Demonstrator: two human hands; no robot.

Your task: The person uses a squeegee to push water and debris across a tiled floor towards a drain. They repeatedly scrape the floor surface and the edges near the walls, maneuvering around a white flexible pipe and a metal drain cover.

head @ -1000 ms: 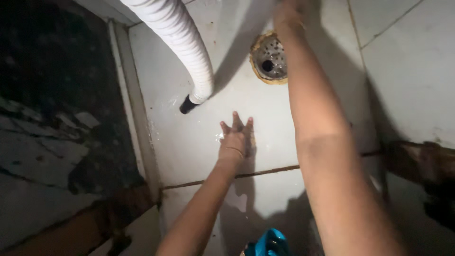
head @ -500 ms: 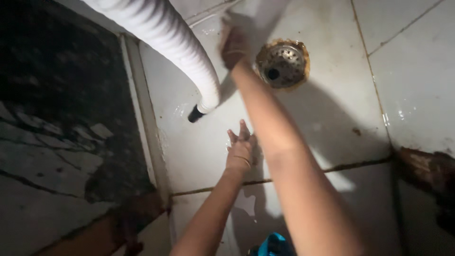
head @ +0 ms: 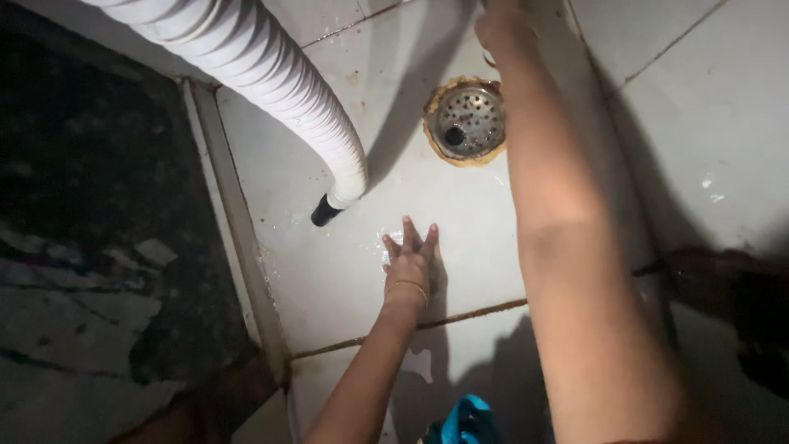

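The left hand (head: 408, 261) lies flat at lower centre, fingers spread on the wet tile floor (head: 329, 271). The right hand (head: 499, 25) reaches past the drain (head: 465, 122) at top centre, fingers indiscernible. The slick tile could let the left hand's palm slide.

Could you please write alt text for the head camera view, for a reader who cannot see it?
A person's left hand lies flat, fingers spread, on a wet white tiled floor, while the right hand reaches beyond a round metal drain. A white ribbed hose ends nearby.
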